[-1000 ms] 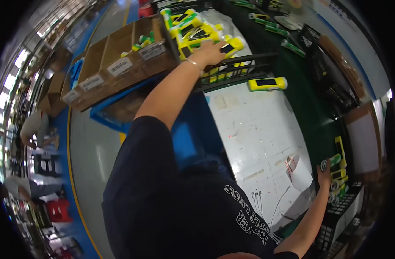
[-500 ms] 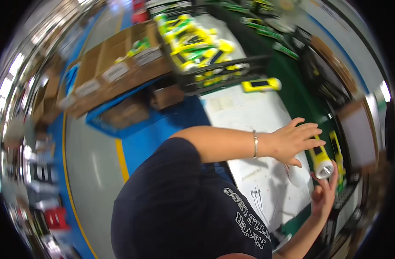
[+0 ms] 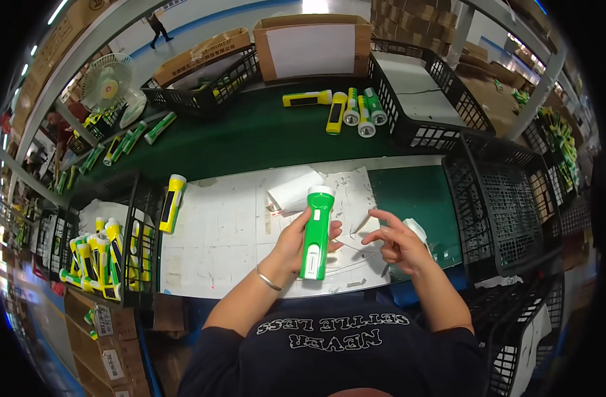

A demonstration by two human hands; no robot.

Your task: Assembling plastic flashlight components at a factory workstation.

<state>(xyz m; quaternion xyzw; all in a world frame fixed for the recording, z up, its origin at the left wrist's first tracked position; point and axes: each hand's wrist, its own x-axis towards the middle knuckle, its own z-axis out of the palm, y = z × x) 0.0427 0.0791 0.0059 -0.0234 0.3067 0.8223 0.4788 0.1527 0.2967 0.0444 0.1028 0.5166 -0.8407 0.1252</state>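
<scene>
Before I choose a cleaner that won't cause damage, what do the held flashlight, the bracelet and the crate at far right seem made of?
Flashlight: probably hard plastic, glossy green, going by the highlights on its smooth body.
Bracelet: likely metal, polished, given its silvery shine.
Crate: seemingly moulded plastic, black, judging by its regular lattice; which plastic, I can't tell.

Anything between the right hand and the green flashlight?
Only the left hand's fingertips, which show along the right side of the green flashlight as the left hand holds it. Nothing else visible blocks the right hand from the flashlight's upper part.
</scene>
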